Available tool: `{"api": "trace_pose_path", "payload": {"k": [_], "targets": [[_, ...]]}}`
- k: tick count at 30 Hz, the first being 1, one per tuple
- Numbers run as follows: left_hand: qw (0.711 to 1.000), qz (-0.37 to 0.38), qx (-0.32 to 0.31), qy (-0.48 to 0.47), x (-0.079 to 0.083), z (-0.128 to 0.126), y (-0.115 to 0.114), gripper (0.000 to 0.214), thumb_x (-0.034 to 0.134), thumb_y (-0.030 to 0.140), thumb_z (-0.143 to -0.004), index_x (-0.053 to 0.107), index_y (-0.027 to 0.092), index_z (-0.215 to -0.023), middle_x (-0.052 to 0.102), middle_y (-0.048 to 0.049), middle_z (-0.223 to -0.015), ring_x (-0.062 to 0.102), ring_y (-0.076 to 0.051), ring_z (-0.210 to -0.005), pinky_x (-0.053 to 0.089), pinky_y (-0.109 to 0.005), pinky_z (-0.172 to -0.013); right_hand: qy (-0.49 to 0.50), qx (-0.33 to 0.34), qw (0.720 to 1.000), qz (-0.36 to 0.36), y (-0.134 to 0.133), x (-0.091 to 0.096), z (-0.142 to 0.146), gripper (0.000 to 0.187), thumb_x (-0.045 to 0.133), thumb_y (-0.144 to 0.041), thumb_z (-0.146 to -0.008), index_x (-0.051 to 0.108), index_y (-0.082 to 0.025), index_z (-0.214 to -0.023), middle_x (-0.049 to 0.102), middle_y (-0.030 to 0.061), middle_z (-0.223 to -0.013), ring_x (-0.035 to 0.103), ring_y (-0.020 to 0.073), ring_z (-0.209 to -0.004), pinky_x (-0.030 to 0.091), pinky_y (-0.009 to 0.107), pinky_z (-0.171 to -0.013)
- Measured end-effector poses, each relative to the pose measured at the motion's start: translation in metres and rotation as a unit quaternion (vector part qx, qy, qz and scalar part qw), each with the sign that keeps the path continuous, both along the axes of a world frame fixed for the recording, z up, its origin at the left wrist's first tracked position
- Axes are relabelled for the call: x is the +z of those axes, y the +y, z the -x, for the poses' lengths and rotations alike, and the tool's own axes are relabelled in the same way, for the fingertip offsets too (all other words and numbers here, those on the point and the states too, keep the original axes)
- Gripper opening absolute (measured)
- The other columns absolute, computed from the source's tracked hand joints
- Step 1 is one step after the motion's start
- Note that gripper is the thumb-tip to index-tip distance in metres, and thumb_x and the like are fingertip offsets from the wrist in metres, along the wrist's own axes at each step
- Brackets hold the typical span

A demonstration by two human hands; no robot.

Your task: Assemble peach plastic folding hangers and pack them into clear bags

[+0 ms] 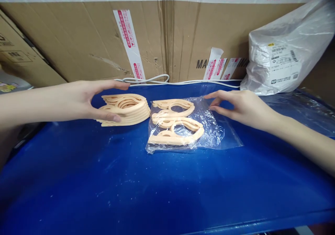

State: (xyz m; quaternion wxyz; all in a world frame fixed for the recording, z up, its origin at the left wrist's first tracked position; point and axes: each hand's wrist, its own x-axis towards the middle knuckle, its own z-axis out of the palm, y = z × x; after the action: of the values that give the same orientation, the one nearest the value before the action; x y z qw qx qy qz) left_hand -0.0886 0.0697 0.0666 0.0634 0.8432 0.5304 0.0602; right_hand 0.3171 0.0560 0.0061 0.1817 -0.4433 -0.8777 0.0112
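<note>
A stack of beige folding hangers [125, 111] lies on the left of a blue table. My left hand [96, 100] spreads around its left end, thumb in front and fingers stretched out behind, not closed on it. Beside the stack, a clear plastic bag [217, 134] lies flat with beige folded hangers [180, 137] in two groups inside, one nearer me than the other. At the bag's far right edge is my right hand [232, 104], index finger and thumb apart; its fingertips are at the film, and whether they touch it is unclear.
Large cardboard boxes [86, 43] with printed tape stand along the back of the blue table [157, 189]. A white cable [183, 83] runs along their foot. On the back right sits a white plastic parcel [282, 57] with a label.
</note>
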Motion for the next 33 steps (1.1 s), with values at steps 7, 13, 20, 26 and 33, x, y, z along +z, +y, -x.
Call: {"api": "trace_pose_path", "payload": {"k": [7, 13, 20, 26, 33], "targets": [[0.999, 0.011, 0.038, -0.024, 0.001, -0.004, 0.002, 0.084, 0.061, 0.072, -0.066, 0.057, 0.021, -0.133, 0.066, -0.0058, -0.127, 0.063, -0.029, -0.107, 0.044, -0.052, -0.101, 0.007, -0.027, 0.999, -0.028, -0.003, 0.007, -0.002, 0.039, 0.05, -0.047, -0.092, 0.065, -0.027, -0.121, 0.074, 0.0048, -0.092, 0.068, 0.0295, -0.086, 0.047, 0.043, -0.075], [0.998, 0.039, 0.049, -0.029, 0.002, -0.009, 0.0, 0.094, 0.06, 0.076, -0.062, 0.054, 0.017, -0.135, 0.061, -0.01, -0.137, 0.058, -0.032, -0.118, 0.039, -0.051, -0.106, -0.007, -0.022, 0.999, -0.038, -0.003, 0.006, -0.002, 0.038, 0.049, -0.046, -0.093, 0.065, -0.028, -0.122, 0.073, 0.0045, -0.09, 0.067, 0.0296, -0.085, 0.047, 0.044, -0.074], [0.999, 0.007, 0.032, -0.035, -0.001, -0.008, 0.0, 0.09, 0.06, 0.072, -0.066, 0.053, 0.015, -0.135, 0.066, -0.0093, -0.126, 0.062, -0.028, -0.106, 0.044, -0.049, -0.101, -0.029, -0.017, 0.998, -0.054, -0.003, 0.006, -0.002, 0.04, 0.045, -0.046, -0.096, 0.064, -0.025, -0.123, 0.074, 0.0054, -0.092, 0.068, 0.03, -0.086, 0.049, 0.046, -0.073], [0.997, -0.035, -0.016, -0.062, 0.004, -0.016, -0.008, 0.075, 0.066, 0.062, -0.075, 0.05, 0.025, -0.138, 0.064, -0.003, -0.125, 0.061, -0.028, -0.111, 0.047, -0.048, -0.099, 0.049, -0.014, 0.997, -0.057, -0.01, 0.009, 0.004, 0.034, 0.05, -0.043, -0.095, 0.065, -0.021, -0.117, 0.075, 0.0061, -0.094, 0.07, 0.0264, -0.087, 0.051, 0.041, -0.074], [0.962, -0.092, -0.216, -0.14, -0.044, -0.082, -0.044, 0.072, 0.074, 0.046, -0.079, 0.043, 0.027, -0.141, 0.06, -0.0052, -0.13, 0.062, -0.023, -0.111, 0.052, -0.034, -0.09, 0.226, 0.053, 0.969, 0.089, -0.04, 0.013, 0.033, 0.037, 0.065, -0.043, -0.089, 0.063, -0.022, -0.119, 0.073, 0.0026, -0.103, 0.069, 0.0177, -0.085, 0.054, 0.032, -0.076]]}}
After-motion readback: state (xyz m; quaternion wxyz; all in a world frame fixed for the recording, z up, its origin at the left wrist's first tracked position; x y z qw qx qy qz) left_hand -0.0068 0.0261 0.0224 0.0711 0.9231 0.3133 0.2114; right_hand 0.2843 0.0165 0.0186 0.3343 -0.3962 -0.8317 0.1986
